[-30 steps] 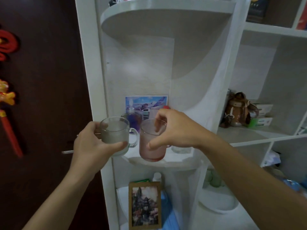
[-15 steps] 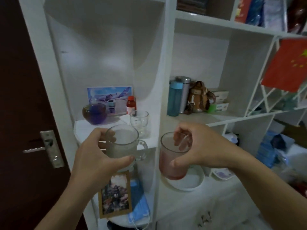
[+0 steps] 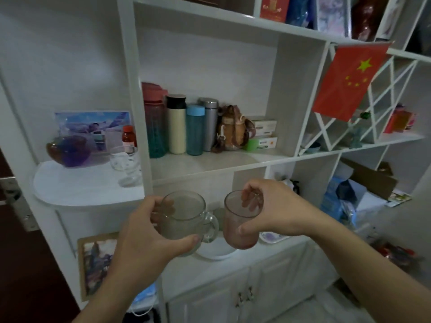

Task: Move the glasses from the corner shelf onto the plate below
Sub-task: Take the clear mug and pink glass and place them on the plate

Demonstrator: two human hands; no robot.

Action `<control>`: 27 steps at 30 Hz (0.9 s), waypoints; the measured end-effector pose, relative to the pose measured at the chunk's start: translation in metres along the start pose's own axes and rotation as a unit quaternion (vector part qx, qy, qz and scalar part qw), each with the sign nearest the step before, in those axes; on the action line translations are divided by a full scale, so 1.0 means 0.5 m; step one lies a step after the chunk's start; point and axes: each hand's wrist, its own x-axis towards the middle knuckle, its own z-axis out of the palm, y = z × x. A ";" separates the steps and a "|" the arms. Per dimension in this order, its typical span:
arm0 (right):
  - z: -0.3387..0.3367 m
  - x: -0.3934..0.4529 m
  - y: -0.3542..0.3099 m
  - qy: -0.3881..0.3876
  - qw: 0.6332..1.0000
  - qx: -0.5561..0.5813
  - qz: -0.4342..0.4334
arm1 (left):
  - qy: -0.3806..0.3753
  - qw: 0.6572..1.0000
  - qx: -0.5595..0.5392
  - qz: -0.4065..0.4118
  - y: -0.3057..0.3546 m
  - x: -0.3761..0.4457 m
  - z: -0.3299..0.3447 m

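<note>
Head view: left grip (image 3: 149,231) wrapped a frosted mug (image 3: 182,217), right grip (image 3: 272,210) pinched a pink glass (image 3: 238,227); both had dropped nearer the plate (image 3: 217,251).

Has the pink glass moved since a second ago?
Yes. The pink glass in the right hand has come off the corner shelf, going right and down, and now hangs over the white plate.

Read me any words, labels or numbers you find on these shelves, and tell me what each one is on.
No text reads clearly.
Green box: dark print, too blurred.
White boxes: small print, too blurred.
Red book: gold characters, too small.
Red bottle: no readable label.
Red flag: yellow stars only, no words.
</note>
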 end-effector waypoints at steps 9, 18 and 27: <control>0.020 0.044 0.146 -0.004 1.000 -0.002 0.029 | 0.024 0.999 0.019 -0.028 -0.082 0.022 0.112; 0.091 0.163 0.258 -0.010 0.999 0.003 0.040 | -0.014 0.990 0.022 -0.136 -0.209 0.092 0.217; 0.203 0.271 0.367 -0.023 0.996 0.015 0.089 | -0.030 0.974 0.053 -0.219 -0.359 0.178 0.331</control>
